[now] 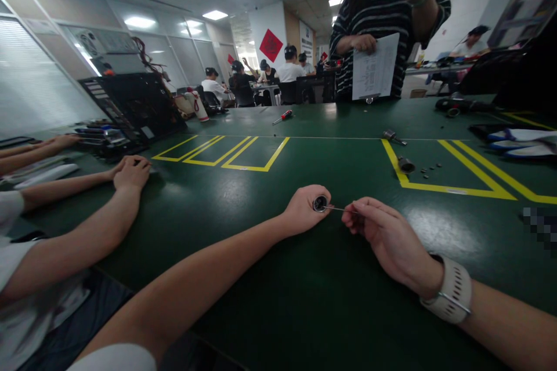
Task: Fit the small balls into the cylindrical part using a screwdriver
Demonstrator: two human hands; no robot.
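Observation:
My left hand (303,208) is closed around a small round metal housing (320,203), its open end turned to the right and toward me. Between the fingertips of my right hand (383,232) is a thin metal rod (337,208), whose far tip reaches the rim of the housing. Whether the tip goes inside cannot be made out. A pale strap with holes circles my right wrist. Ahead and to the right, another metal cup-shaped part (406,165) lies near several small dark pieces (426,170). Behind it rests a small metal part (394,138) with a protruding end.
Yellow tape outlines (246,168) mark the green table (243,232). A red-handled screwdriver (284,116) lies toward the far edge. White-and-blue gloves (522,144) are at right. A neighbour's clasped hands (133,171) rest at left. Across the table stands a person holding papers (375,66).

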